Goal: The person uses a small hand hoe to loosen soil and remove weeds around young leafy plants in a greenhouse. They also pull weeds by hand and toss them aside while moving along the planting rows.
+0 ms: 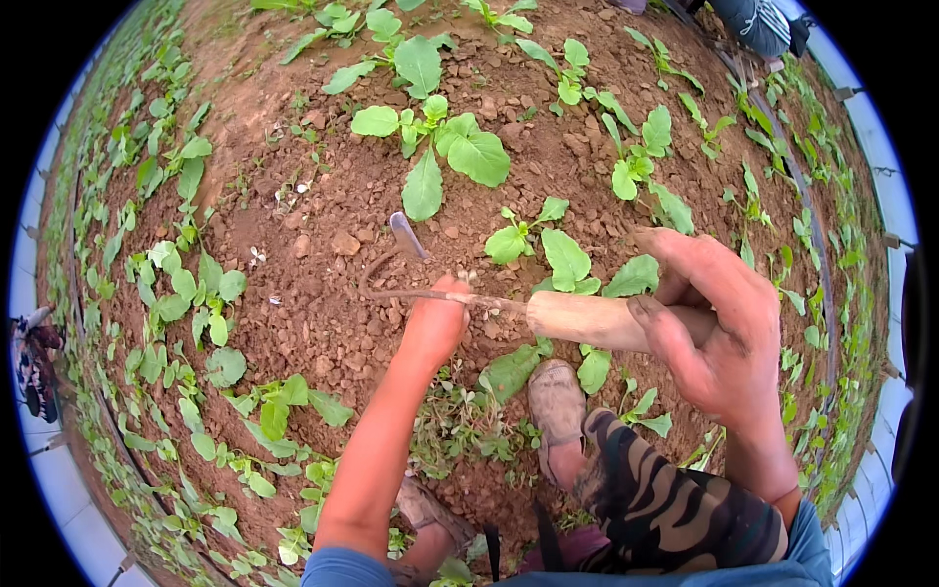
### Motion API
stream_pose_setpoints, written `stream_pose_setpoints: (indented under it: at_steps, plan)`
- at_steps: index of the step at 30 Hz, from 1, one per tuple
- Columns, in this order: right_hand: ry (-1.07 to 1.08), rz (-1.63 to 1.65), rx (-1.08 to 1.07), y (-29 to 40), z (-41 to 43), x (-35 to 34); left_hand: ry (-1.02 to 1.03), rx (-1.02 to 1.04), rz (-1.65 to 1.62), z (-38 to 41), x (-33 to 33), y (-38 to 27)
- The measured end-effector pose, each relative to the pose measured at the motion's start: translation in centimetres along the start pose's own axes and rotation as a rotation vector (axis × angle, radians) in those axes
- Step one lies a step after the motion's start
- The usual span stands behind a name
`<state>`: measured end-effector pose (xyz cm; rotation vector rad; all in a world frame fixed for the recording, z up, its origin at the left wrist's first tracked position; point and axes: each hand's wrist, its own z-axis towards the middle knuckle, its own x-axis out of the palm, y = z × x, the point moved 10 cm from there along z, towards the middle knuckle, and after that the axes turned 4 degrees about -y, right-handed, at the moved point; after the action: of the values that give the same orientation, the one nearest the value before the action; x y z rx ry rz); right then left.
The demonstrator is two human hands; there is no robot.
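A hand hoe with a pale wooden handle (587, 319) rests in my right hand (726, 323), its thumb and fingers around the handle's end. The thin rusty neck (381, 292) curves round to a small metal blade (408, 235), which points away from me above the soil. Beneath the neck, my left hand (438, 319) reaches down to the ground. Its fingertips are mostly hidden, with a small pale plant bit (467, 277) beside them. A leafy seedling (524, 235) grows just right of the blade, and a larger one (440, 143) stands farther out.
Pulled weeds (469, 418) lie heaped before my shoes (557, 403). Rows of leafy plants (191, 286) grow at the left and right. Dark drip lines (810, 213) run along the bed. Another person's leg (752, 26) shows at upper right, and a person in patterned clothing (35, 359) is at far left.
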<state>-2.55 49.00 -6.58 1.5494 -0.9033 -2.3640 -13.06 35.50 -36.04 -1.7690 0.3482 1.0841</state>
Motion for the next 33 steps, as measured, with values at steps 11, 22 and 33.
stream_pose_setpoints:
  at_steps: [11,22,33]
  plan:
    - [-0.069,0.051,-0.086,1.2,1.0,-0.1,-0.020,0.199,0.136,-4.2,-2.4,-8.0]
    - [-0.152,0.191,-0.025,1.0,3.0,-0.6,0.480,0.037,0.264,-7.5,1.1,-5.2]
    - [-0.522,0.902,-0.360,10.4,2.5,-1.5,-0.740,0.181,-0.268,-7.4,-26.3,-16.8]
